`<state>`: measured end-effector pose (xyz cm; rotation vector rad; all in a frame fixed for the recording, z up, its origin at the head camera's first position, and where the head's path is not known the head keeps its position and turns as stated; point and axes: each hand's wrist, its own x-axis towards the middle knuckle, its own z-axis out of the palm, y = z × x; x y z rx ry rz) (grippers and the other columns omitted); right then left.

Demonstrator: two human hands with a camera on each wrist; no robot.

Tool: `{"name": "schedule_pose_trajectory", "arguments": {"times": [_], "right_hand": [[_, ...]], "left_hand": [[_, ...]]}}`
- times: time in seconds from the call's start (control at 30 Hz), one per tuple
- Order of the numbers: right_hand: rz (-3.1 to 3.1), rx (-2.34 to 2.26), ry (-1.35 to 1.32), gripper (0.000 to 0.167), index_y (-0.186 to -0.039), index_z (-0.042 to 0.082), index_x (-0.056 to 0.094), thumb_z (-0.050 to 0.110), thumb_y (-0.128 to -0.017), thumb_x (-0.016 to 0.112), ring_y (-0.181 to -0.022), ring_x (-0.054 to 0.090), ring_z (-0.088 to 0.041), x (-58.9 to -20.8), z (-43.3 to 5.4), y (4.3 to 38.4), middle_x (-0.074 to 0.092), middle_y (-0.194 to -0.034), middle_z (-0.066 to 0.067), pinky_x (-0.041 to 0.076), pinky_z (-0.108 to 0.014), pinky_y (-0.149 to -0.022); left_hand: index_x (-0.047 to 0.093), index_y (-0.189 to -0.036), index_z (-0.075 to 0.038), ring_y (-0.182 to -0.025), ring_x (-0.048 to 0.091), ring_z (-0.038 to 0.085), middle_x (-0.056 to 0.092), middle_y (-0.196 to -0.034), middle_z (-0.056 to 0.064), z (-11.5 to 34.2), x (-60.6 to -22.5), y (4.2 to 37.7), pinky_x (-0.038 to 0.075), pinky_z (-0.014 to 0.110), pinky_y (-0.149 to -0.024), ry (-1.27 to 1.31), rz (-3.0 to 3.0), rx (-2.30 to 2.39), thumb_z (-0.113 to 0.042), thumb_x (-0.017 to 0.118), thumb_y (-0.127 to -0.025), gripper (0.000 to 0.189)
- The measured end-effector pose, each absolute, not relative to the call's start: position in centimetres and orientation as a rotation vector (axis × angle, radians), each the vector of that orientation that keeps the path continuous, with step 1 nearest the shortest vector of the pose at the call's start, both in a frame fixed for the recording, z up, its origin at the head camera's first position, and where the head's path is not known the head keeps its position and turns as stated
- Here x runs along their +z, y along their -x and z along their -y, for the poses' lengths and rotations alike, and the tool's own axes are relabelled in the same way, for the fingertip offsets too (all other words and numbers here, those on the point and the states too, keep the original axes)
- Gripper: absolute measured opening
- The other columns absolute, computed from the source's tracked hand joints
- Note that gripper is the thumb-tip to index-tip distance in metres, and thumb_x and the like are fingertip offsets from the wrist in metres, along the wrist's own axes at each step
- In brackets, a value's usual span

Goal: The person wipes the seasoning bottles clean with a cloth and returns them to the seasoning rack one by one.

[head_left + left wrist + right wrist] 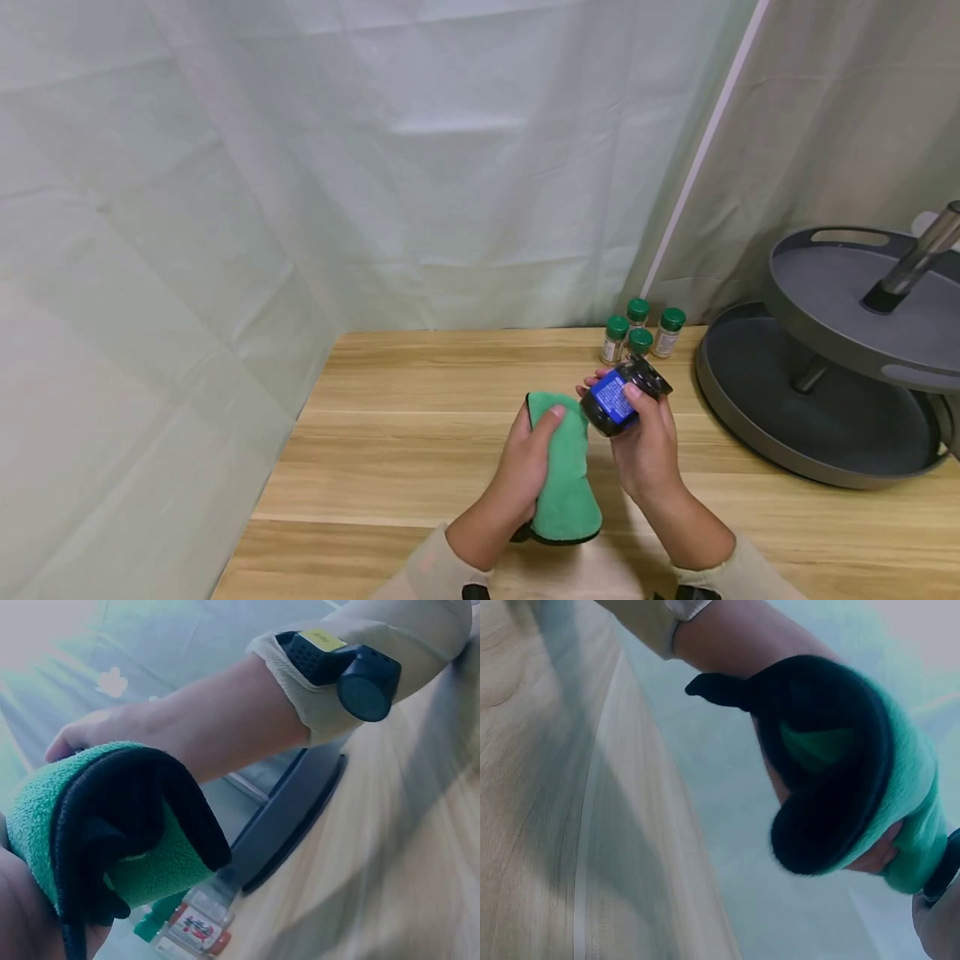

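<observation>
One person's left hand (523, 460) curls its fingers round a green cloth (567, 487); the right hand (647, 450) grips a dark jar (613, 397) at the cloth's two o'clock. Four green-capped bottles (640, 340) stand at the jar's twelve o'clock.

Near the back edge of the desk (405, 433), the frontmost green-capped bottle (641, 340) has its body mostly hidden by the dark jar (621, 400), whose blue label (609, 392) is too small to read. The green cloth (564, 483) hides most of the left grip's (527, 457) fingers. The head view cuts off the two-tier tray (870, 433) at right and the desk's front edge.
</observation>
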<state>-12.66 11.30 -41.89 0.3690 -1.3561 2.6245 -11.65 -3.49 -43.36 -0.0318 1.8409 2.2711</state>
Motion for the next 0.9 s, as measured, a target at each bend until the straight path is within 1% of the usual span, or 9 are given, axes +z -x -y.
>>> {"name": "schedule_pose_trajectory", "arguments": {"times": [0.23,0.47,0.6,0.7,0.77,0.9], "right_hand": [[1.348,2.617,-0.351,0.029,-0.134,0.007,0.043,0.012,-0.108,0.032,-0.105,0.070,-0.018,-41.9,-11.5,12.9,0.063,-0.115,-0.005,0.057,-0.038,-0.097],[1.320,2.632,-0.314,0.031,-0.138,0.009,0.040,0.013,-0.108,0.033,-0.106,0.069,-0.017,-41.7,-11.6,12.9,0.061,-0.118,-0.006,0.056,-0.039,-0.099],[1.329,2.629,-0.271,0.031,-0.138,0.009,0.040,0.015,-0.108,0.034,-0.106,0.069,-0.017,-41.5,-11.5,12.8,0.062,-0.117,-0.005,0.056,-0.041,-0.100],[1.347,2.622,-0.271,0.031,-0.137,0.008,0.041,0.016,-0.108,0.034,-0.107,0.070,-0.018,-41.4,-11.4,12.6,0.063,-0.117,-0.005,0.056,-0.041,-0.100],[1.345,2.625,-0.289,0.031,-0.137,0.007,0.041,0.015,-0.108,0.034,-0.107,0.070,-0.019,-41.4,-11.4,12.5,0.063,-0.117,-0.005,0.055,-0.041,-0.100],[1.351,2.628,-0.357,0.030,-0.135,0.006,0.042,0.013,-0.108,0.033,-0.108,0.070,-0.020,-41.4,-11.3,12.3,0.062,-0.117,-0.006,0.055,-0.039,-0.101]], "left_hand": [[0.049,-0.128,-0.012,-0.087,0.063,0.016,0.062,-0.102,0.006,3.5,-42.8,11.1,0.056,0.032,-0.077,-0.053,-1.872,2.243,-0.041,0.057,-0.102,0.039],[0.050,-0.129,-0.014,-0.085,0.064,0.014,0.062,-0.102,0.002,2.9,-43.1,10.1,0.057,0.030,-0.075,-0.215,-1.854,2.192,-0.034,0.056,-0.104,0.033],[0.048,-0.132,-0.013,-0.086,0.064,0.012,0.063,-0.104,0.002,2.6,-43.5,10.0,0.057,0.028,-0.075,-0.268,-1.846,2.181,-0.032,0.055,-0.104,0.034],[0.048,-0.132,-0.013,-0.087,0.065,0.012,0.065,-0.105,0.003,2.4,-43.8,10.1,0.057,0.027,-0.076,-0.267,-1.851,2.174,-0.032,0.055,-0.104,0.035],[0.048,-0.131,-0.013,-0.085,0.066,0.013,0.066,-0.103,0.004,2.4,-44.0,10.3,0.058,0.029,-0.074,-0.235,-1.853,2.173,-0.033,0.056,-0.104,0.034],[0.048,-0.127,-0.013,-0.082,0.066,0.015,0.065,-0.100,0.005,2.7,-44.3,11.0,0.058,0.031,-0.072,-0.118,-1.851,2.196,-0.036,0.056,-0.103,0.034]]}}
